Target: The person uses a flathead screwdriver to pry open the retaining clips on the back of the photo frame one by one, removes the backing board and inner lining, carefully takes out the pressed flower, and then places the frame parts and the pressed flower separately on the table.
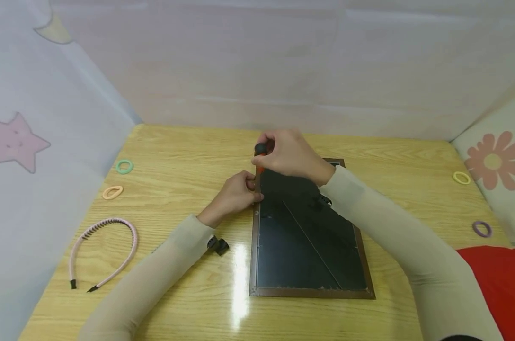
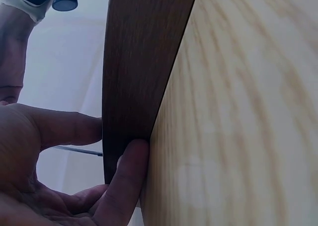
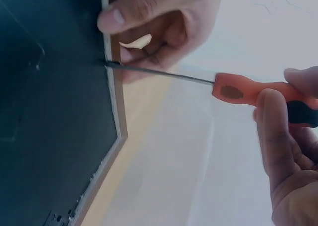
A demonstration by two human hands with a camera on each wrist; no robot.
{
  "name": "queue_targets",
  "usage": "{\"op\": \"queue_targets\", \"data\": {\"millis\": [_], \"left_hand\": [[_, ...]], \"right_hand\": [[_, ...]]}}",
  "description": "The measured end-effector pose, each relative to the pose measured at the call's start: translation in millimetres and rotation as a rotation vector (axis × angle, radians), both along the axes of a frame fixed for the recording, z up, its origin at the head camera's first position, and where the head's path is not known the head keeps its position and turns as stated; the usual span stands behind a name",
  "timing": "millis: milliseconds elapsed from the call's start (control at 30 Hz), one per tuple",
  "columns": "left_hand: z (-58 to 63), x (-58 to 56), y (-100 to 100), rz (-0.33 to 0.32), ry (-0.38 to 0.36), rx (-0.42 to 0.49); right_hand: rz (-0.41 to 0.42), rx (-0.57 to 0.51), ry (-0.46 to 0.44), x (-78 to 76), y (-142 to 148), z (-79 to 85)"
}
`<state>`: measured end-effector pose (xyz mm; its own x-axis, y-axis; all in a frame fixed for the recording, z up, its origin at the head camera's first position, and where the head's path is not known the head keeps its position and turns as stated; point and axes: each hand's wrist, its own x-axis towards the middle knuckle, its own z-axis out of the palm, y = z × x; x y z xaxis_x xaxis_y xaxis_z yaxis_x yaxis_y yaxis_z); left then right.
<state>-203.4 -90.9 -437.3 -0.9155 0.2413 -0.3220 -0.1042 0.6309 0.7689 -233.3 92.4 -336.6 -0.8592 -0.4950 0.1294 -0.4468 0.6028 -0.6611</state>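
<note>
A dark rectangular board with a brown frame (image 1: 310, 292) lies flat on the wooden table. My right hand (image 1: 293, 154) grips the orange and black handle of a screwdriver (image 3: 243, 89) above the frame's left side. In the right wrist view the screwdriver's shaft (image 3: 164, 74) reaches down to the frame's edge, its tip at the strip between frame and dark panel. My left hand (image 1: 236, 192) holds the frame's left side just nearer than the screwdriver, thumb on top. In the left wrist view its fingers (image 2: 124, 181) press against the frame's outer side (image 2: 144, 52).
On the table's left are a green hair tie (image 1: 124, 166), an orange hair tie (image 1: 112, 192) and a pink headband (image 1: 134, 237). A yellow hair tie (image 1: 461, 178) and a purple one (image 1: 482, 229) lie at the right. Red cloth (image 1: 500, 279) sits at the lower right.
</note>
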Motion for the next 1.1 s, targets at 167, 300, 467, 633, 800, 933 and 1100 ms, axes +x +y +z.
{"op": "queue_targets", "data": {"millis": [167, 300, 467, 633, 800, 933, 1100], "left_hand": [[-0.9, -2.7, 3.0, 0.002, -0.007, -0.006], [-0.1, -4.7, 6.3, 0.009, -0.006, -0.015], [0.2, -4.9, 7.2, 0.012, -0.005, -0.011], [1.9, -4.9, 5.5, 0.008, -0.012, -0.002], [1.8, -5.3, 7.2, 0.0, 0.006, -0.007], [1.2, -6.1, 6.7, -0.022, 0.004, -0.006], [3.3, -12.1, -3.7, -0.082, -0.009, 0.002]], "right_hand": [[-0.052, 0.003, -0.025, -4.3, 14.2, 6.5], [-0.11, -0.048, -0.055, -3.8, 32.8, 10.9], [-0.19, -0.134, -0.111, -2.5, 58.6, 3.2], [-0.245, -0.233, -0.154, 3.2, 80.3, -11.5], [-0.257, -0.321, -0.173, 11.0, 100.9, -26.9], [-0.285, -0.377, -0.204, 16.5, 116.0, -39.6], [-0.297, -0.435, -0.229, 22.3, 129.7, -53.0]]}}
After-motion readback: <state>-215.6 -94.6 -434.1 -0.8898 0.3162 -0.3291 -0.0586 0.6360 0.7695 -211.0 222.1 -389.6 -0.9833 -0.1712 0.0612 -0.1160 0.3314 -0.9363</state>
